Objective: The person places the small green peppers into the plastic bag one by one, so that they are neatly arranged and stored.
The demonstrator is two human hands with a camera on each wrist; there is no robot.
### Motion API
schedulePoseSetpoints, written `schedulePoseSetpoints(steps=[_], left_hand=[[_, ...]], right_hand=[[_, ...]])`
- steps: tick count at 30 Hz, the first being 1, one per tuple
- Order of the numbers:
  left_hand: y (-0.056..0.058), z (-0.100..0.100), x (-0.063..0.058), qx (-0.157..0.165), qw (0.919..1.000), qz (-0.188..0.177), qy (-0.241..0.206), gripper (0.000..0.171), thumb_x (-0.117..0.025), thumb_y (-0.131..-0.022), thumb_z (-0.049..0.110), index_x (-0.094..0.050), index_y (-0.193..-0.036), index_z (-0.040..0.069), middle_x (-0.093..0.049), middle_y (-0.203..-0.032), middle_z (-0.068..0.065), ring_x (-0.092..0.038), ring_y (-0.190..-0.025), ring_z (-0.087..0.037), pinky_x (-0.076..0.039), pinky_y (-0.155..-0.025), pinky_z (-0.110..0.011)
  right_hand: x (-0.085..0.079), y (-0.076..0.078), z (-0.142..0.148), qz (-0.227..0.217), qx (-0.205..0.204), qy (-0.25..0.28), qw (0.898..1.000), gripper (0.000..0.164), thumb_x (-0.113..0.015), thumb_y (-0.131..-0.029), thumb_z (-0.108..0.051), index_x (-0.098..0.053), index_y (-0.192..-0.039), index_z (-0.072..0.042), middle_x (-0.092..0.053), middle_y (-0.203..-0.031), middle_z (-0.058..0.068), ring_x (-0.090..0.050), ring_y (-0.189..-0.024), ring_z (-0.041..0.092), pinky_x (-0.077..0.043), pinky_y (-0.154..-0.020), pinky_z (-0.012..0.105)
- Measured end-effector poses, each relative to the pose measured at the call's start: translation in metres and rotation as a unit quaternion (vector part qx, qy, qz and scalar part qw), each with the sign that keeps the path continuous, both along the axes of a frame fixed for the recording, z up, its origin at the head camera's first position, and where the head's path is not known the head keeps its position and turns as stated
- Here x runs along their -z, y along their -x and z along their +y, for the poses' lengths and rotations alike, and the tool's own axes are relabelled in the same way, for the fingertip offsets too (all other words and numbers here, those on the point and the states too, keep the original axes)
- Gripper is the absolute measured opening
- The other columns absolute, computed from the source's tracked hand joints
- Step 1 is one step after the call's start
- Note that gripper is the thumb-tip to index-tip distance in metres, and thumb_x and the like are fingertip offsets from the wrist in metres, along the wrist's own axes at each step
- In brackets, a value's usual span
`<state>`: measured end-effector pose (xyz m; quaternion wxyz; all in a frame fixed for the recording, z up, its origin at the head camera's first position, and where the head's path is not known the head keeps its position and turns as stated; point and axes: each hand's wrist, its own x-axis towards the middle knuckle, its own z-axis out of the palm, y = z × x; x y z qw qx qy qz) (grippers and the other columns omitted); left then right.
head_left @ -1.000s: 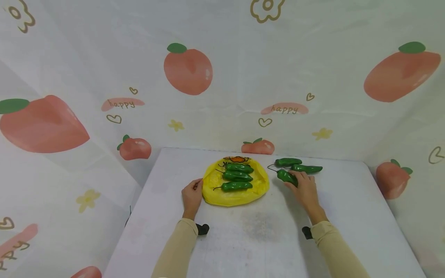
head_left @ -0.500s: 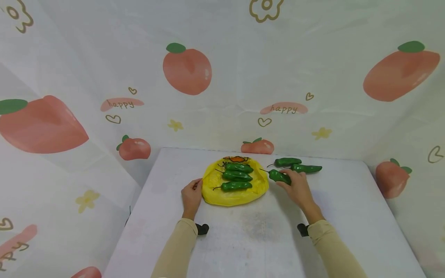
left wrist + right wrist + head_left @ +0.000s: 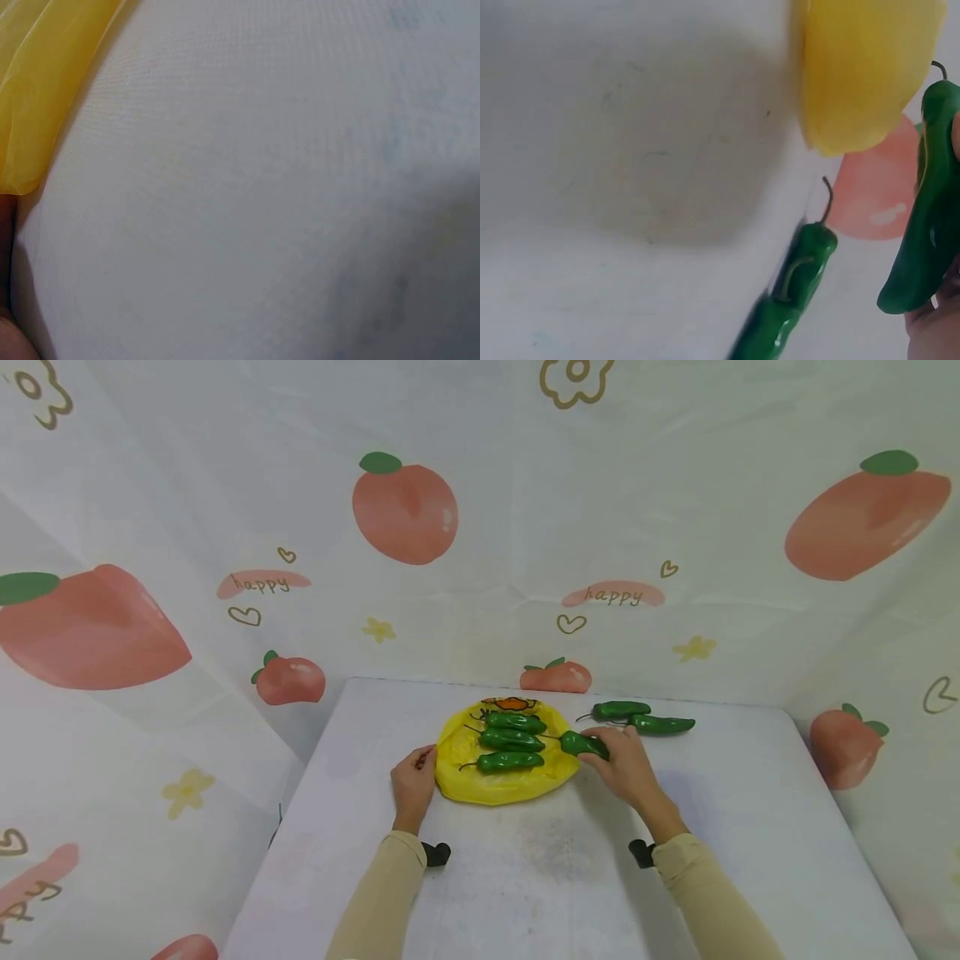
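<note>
Three green chili peppers (image 3: 512,740) lie side by side on a yellow plastic bag (image 3: 495,791), stems to the left, in the head view. At the bag's left edge the left hand (image 3: 414,783) pinches the plastic; the left wrist view catches only part of that hand and a fold of yellow bag (image 3: 37,82). The right hand (image 3: 626,768) holds another green chili pepper (image 3: 581,744) over the bag's right edge, its stem pointing left. Up close in the right wrist view, this held pepper (image 3: 930,202) shows raised off the table, with fingers and thumb around it.
Behind the right hand, two more green chili peppers (image 3: 663,725) lie on the white table (image 3: 487,885) near its back edge. A white sheet (image 3: 480,610) printed with fruit hangs behind and beside the table.
The right hand has carried its chili pepper leftward, away from the two peppers at the back right, to the bag's right edge. The left hand has stayed in place.
</note>
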<state>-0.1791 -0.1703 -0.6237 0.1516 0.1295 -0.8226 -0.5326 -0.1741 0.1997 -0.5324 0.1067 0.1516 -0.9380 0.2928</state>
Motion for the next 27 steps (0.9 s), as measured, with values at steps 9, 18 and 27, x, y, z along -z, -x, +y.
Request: schedulePoseSetpoints(steps=[9, 18, 27], left_hand=[[-0.001, 0.001, -0.004, 0.003, 1.0000, 0.002, 0.000, 0.020, -0.068, -0.100, 0.024, -0.079, -0.110, 0.010, -0.076, -0.092, -0.008, -0.061, -0.077, -0.017, -0.049, -0.066, -0.016], [0.000, 0.000, -0.002, 0.004, 1.0000, 0.001, 0.001, 0.021, -0.067, -0.100, 0.026, -0.079, -0.111, 0.012, -0.076, -0.092, -0.007, -0.061, -0.078, -0.016, -0.049, -0.066, -0.015], [-0.001, 0.000, -0.002, 0.006, 0.9999, 0.001, -0.009, 0.021, -0.067, -0.100, 0.024, -0.079, -0.110, 0.011, -0.076, -0.094, -0.009, -0.061, -0.078, -0.017, -0.050, -0.066, -0.015]], right_hand=[[0.000, -0.002, -0.013, 0.003, -0.023, 0.000, 1.000, 0.039, -0.081, -0.086, -0.025, -0.071, -0.121, -0.011, -0.075, -0.117, 0.011, -0.043, -0.085, 0.023, -0.033, -0.079, 0.036], [-0.004, -0.004, -0.030, 0.006, -0.047, -0.007, 0.999, 0.039, -0.081, -0.087, -0.027, -0.071, -0.122, -0.013, -0.076, -0.112, 0.007, -0.040, -0.083, 0.020, -0.030, -0.077, 0.034], [-0.007, -0.002, -0.045, -0.009, -0.067, -0.017, 0.998, 0.038, -0.076, -0.092, -0.025, -0.067, -0.128, -0.016, -0.072, -0.118, 0.005, -0.041, -0.089, 0.021, -0.032, -0.079, 0.035]])
